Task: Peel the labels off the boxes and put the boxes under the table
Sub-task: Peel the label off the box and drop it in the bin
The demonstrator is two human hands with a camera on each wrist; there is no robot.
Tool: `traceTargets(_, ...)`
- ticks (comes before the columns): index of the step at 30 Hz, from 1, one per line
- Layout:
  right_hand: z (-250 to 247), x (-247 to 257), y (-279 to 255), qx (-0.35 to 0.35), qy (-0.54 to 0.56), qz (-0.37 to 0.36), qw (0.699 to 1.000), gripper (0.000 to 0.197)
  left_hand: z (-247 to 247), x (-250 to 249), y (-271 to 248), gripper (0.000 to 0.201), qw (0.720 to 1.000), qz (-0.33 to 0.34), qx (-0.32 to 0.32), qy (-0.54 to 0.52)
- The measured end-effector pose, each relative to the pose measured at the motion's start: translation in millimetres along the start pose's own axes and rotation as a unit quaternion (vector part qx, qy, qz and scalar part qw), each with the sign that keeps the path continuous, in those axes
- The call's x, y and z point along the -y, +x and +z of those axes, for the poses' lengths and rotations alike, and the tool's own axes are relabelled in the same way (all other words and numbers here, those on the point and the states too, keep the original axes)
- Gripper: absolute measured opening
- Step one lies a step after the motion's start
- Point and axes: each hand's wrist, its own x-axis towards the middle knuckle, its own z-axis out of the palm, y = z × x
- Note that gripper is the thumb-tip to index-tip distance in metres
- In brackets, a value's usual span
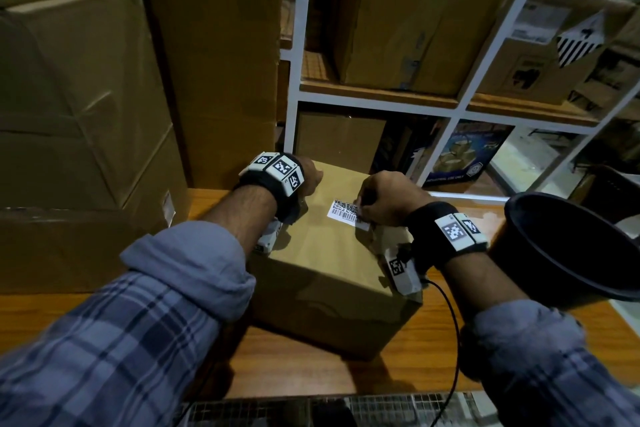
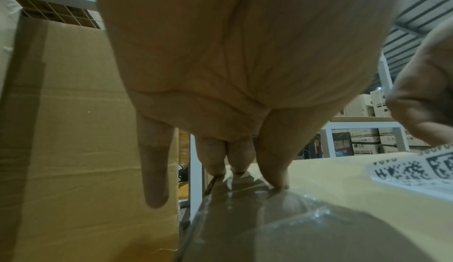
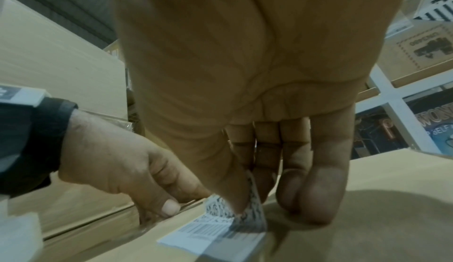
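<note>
A brown cardboard box (image 1: 332,274) stands on the wooden table (image 1: 304,371). A white barcode label (image 1: 343,210) is stuck on its top face. My right hand (image 1: 384,203) pinches the label's right edge between thumb and forefinger, and that edge is lifted off the box, as the right wrist view shows on the label (image 3: 215,229). My left hand (image 1: 310,175) holds the box's far left top edge, fingers curled over it and fingertips (image 2: 277,181) pressing on the taped top. The label (image 2: 414,167) also shows at the right of the left wrist view.
Large cardboard boxes (image 1: 76,97) are stacked on the left, with a flat sheet of cardboard (image 1: 214,73) leaning behind. A white shelf rack (image 1: 460,104) full of boxes stands behind. A black bin (image 1: 571,246) sits at the right table edge. A black cable (image 1: 453,350) trails from my right wrist.
</note>
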Motion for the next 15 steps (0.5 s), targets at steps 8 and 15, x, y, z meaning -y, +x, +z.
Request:
traceTargets(8,-1.5,3.4,-1.5,-0.01,-0.044,-0.009,0.999,0.01,1.1,2.1,0.2,0.055,1.0,0.005,-0.01,-0.016)
traceTargets(15,-0.9,4.7,-1.3,-0.009,-0.066,-0.018,0.998,0.01,-0.1,1.3,0.4,0.056,1.0,0.008,-0.008,-0.015)
